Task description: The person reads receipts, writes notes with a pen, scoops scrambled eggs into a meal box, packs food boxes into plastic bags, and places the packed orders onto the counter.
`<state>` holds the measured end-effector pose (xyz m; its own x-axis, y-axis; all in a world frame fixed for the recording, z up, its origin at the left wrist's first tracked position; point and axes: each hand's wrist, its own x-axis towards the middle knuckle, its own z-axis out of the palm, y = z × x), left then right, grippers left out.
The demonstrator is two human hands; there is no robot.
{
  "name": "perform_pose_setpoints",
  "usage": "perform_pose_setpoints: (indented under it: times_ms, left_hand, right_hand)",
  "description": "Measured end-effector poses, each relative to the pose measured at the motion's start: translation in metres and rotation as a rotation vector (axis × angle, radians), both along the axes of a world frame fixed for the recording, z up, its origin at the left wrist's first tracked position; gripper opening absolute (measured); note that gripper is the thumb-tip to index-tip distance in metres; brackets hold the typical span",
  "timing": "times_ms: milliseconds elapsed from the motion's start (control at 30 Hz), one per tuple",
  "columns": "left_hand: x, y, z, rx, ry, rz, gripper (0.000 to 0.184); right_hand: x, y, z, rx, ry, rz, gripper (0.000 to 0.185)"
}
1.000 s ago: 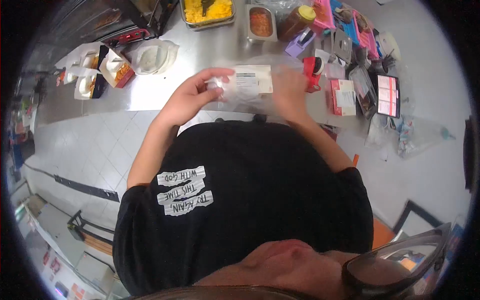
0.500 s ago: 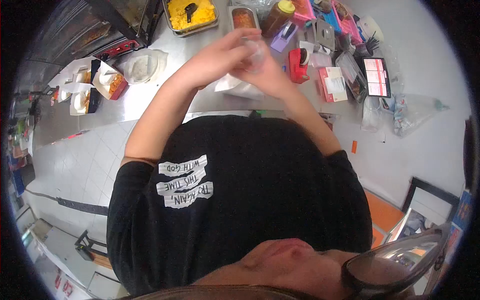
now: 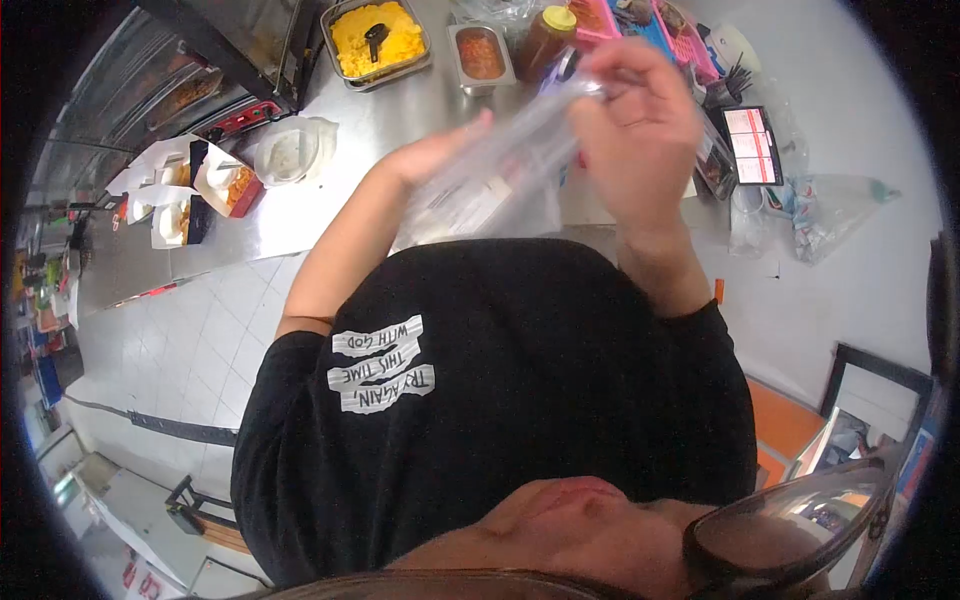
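A clear plastic bag (image 3: 515,165) is stretched slantwise between my hands at the counter's front edge. My right hand (image 3: 645,125) is raised, its fingers closed round the bag's gathered upper end. On the other side, my left hand (image 3: 430,155) lies against the bag with a finger stretched out; the plastic covers part of it, and I cannot tell whether it is inside or behind. White printed paper (image 3: 480,200) shows through the plastic. Behind the bag stand a metal tray of red chopped food (image 3: 482,58) and a yellow-capped sauce bottle (image 3: 547,45).
On the left of the steel counter (image 3: 330,160) are open food boxes (image 3: 225,185), a clear round container (image 3: 288,152) and a heated cabinet (image 3: 225,70). A tray of yellow food (image 3: 365,40) with a black scoop stands at the back. At right, a tablet (image 3: 752,147) is propped up.
My hands have parted from their clasp over the clear plastic. The right hand has risen to the right, spreading the bag between them; the left has moved down and left.
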<state>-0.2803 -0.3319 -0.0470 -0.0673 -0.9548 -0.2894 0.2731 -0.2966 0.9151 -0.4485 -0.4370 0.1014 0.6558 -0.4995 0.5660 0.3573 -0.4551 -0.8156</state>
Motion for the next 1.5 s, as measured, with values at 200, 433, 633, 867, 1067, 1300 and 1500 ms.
perform_pose_setpoints:
  times_ms: [200, 433, 633, 867, 1067, 1300, 1500]
  left_hand:
    - [-0.01, 0.017, 0.024, -0.531, -0.567, -0.247, 0.077]
    - [-0.053, 0.019, 0.067, -0.317, -0.876, -0.395, 0.039]
    - [-0.025, 0.016, -0.001, -0.494, -0.552, 0.001, 0.033]
    - [0.016, -0.021, 0.024, 0.068, -0.367, 0.935, 0.035]
    - [-0.015, -0.069, 0.05, 0.049, -0.478, 0.979, 0.033]
    - [-0.05, -0.096, 0.066, 0.013, -1.708, -0.154, 0.034]
    - [-0.067, -0.073, -0.056, 0.229, -1.237, 0.371, 0.027]
  right_hand:
    - [0.001, -0.007, 0.019, 0.069, -0.262, -0.125, 0.017]
    - [0.069, 0.017, 0.027, -0.277, -0.05, 0.18, 0.011]
    - [0.063, -0.026, -0.006, 0.005, 0.082, 0.149, 0.029]
    - [0.005, -0.029, -0.221, -0.408, 0.344, -0.138, 0.099]
    - [0.036, -0.083, -0.168, -0.272, -0.05, 0.078, 0.094]
    - [0.01, -0.113, -0.254, 1.634, 0.092, 1.056, 0.053]
    - [-0.063, -0.295, -0.237, 0.652, 1.055, 0.434, 0.022]
